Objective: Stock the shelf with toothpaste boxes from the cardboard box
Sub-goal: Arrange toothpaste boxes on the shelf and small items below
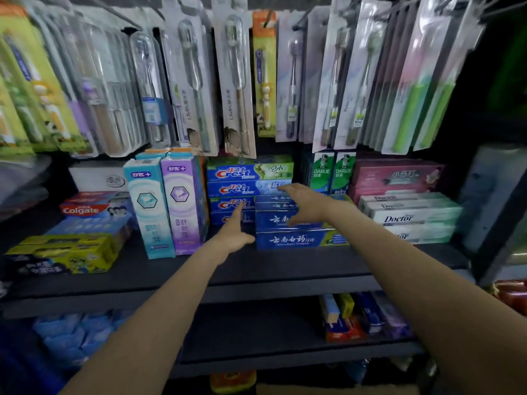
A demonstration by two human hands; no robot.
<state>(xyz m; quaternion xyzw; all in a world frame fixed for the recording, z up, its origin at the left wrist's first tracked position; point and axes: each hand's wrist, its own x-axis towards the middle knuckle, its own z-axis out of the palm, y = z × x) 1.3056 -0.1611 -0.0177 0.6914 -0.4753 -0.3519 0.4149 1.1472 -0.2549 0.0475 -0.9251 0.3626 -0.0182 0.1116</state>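
- The left hand (pixel 235 232) reaches to the left end of the stack of blue toothpaste boxes (pixel 288 223), fingers straight and together, pointing toward the back of the shelf; it holds nothing, and its flat side lies against or just beside the stack's end.
- The right hand (pixel 306 205) is spread over the top of the same stack, fingers extended and a little apart, fingertips at the rear edge near the Crest boxes (pixel 245 188); the thumb hangs down over the front face of an upper box. It looks like pressing rather than a closed grasp, though the palm hides the contact.
- The blue boxes lie flat, stacked several high, on the dark shelf (pixel 256 269), in the middle of it and forward of the Crest boxes.
- Left of the stack stand two upright boxes, one teal (pixel 148 209) and one purple (pixel 182 206); farther left lie Colgate boxes (pixel 91 209) and yellow boxes (pixel 65 252).
- Right of the stack lie white Doctor boxes (pixel 410 215), with pink boxes (pixel 396 175) and green Darlie boxes (pixel 332 172) behind.
- Packaged toothbrushes (pixel 236 81) hang in rows above the shelf.
- A lower shelf (pixel 285 357) holds a few upright boxes at the right.
- The cardboard box cannot be made out with certainty.
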